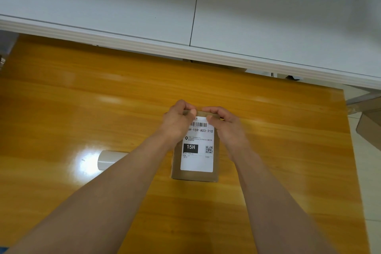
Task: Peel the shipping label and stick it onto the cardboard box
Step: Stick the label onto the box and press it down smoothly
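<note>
A small brown cardboard box (195,175) lies on the wooden table (82,109). A white shipping label (197,161) with a barcode, the mark "15H" and a QR code lies flat on the box's top face. My left hand (177,120) and my right hand (224,123) both grip the far end of the box, fingers curled over its far edge. Their thumbs press on the label's top corners. The far edge of the box is partly hidden by my fingers.
A white roll (109,160) lies on the table left of the box, partly under my left forearm. A white partition (185,16) runs along the table's far side. Another cardboard box (369,124) stands off the table's right edge.
</note>
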The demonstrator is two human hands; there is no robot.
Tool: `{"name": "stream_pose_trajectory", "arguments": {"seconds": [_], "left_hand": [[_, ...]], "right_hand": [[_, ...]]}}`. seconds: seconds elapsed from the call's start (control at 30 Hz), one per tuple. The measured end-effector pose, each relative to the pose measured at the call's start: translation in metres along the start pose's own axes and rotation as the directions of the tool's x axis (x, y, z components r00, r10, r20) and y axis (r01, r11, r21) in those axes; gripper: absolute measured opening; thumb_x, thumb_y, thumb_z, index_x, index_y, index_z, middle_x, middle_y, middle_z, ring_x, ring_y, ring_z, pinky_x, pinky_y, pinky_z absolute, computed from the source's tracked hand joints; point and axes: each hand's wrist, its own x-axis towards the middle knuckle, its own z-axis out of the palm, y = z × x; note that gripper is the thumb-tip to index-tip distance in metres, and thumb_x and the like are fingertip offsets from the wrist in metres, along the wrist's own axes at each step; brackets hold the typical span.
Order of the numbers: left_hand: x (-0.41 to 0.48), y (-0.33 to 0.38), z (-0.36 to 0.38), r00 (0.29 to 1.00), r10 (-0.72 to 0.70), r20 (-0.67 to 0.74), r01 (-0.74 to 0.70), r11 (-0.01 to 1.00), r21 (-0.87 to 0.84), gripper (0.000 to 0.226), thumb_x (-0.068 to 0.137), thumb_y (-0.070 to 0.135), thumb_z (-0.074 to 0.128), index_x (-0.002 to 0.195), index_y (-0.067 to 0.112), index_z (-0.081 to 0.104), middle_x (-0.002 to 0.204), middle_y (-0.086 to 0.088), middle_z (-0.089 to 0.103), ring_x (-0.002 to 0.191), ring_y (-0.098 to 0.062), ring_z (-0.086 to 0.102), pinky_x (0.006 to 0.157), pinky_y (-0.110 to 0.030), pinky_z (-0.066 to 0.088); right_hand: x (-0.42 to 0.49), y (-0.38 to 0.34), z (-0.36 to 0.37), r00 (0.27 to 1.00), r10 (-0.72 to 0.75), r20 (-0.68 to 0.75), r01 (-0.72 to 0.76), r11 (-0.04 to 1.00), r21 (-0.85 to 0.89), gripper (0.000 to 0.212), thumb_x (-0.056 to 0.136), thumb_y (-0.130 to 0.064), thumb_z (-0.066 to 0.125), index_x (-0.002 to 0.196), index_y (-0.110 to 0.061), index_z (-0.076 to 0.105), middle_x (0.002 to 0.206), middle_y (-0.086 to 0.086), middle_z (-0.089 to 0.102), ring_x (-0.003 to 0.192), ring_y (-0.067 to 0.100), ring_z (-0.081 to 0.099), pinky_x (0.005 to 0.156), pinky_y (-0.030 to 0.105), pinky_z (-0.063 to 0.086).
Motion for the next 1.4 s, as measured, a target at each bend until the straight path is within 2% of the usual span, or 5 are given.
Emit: {"name": "stream_pose_trajectory", "arguments": {"seconds": [0.43, 0.57, 0.7, 0.93, 1.4], "left_hand": [[-0.007, 0.002, -0.008, 0.993, 0.03, 0.112, -0.025, 0.998, -0.054, 0.029, 0.102, 0.038, 0.049, 0.114, 0.012, 0.054, 0.103, -0.007, 0.065, 0.091, -0.022, 0.066, 0.072, -0.033, 0.055], [-0.01, 0.001, -0.027, 0.907, -0.062, 0.417, 0.072, 0.997, -0.008, 0.072, 0.068, 0.016, 0.078, 0.128, 0.021, 0.039, 0.124, -0.009, 0.055, 0.104, -0.023, 0.064, 0.074, -0.03, 0.057], [-0.013, -0.001, -0.037, 0.846, -0.071, 0.529, 0.02, 0.995, 0.102, 0.1, 0.056, 0.009, 0.086, 0.136, 0.027, 0.028, 0.136, -0.007, 0.047, 0.119, -0.025, 0.059, 0.09, -0.039, 0.059], [-0.012, 0.002, -0.026, 0.935, 0.007, 0.355, -0.229, 0.775, 0.589, 0.109, 0.049, 0.049, 0.094, 0.135, 0.028, 0.032, 0.129, 0.0, 0.035, 0.125, -0.02, 0.031, 0.106, -0.041, 0.04], [-0.014, -0.003, 0.001, 0.999, -0.047, 0.004, 0.043, 0.934, 0.356, 0.058, 0.05, 0.059, 0.071, 0.096, 0.033, 0.047, 0.111, -0.005, 0.059, 0.108, -0.032, 0.058, 0.087, -0.053, 0.053]], "right_hand": [[-0.001, 0.002, -0.003, 0.994, -0.035, 0.101, 0.053, 0.982, -0.184, 0.024, 0.101, -0.036, 0.054, 0.119, -0.024, 0.064, 0.121, 0.01, 0.069, 0.097, 0.015, 0.067, 0.077, 0.028, 0.055], [0.0, -0.004, -0.021, 0.942, 0.111, 0.316, 0.051, 0.885, -0.463, 0.09, 0.06, -0.039, 0.093, 0.136, -0.043, 0.045, 0.133, -0.004, 0.049, 0.117, 0.018, 0.057, 0.094, 0.044, 0.058], [-0.004, -0.009, -0.022, 0.921, 0.115, 0.373, 0.106, 0.846, -0.522, 0.1, 0.059, -0.015, 0.095, 0.138, -0.044, 0.04, 0.136, -0.003, 0.043, 0.12, 0.018, 0.052, 0.096, 0.046, 0.057], [-0.006, 0.005, -0.025, 0.931, 0.037, 0.364, 0.082, 0.948, -0.308, 0.073, 0.082, -0.008, 0.079, 0.134, -0.052, 0.051, 0.138, -0.004, 0.055, 0.124, 0.017, 0.055, 0.102, 0.047, 0.053], [-0.013, 0.002, -0.018, 0.968, -0.007, 0.25, 0.074, 0.962, -0.262, 0.039, 0.098, -0.03, 0.062, 0.136, -0.034, 0.058, 0.116, -0.004, 0.068, 0.094, 0.009, 0.069, 0.066, 0.013, 0.054]]}}
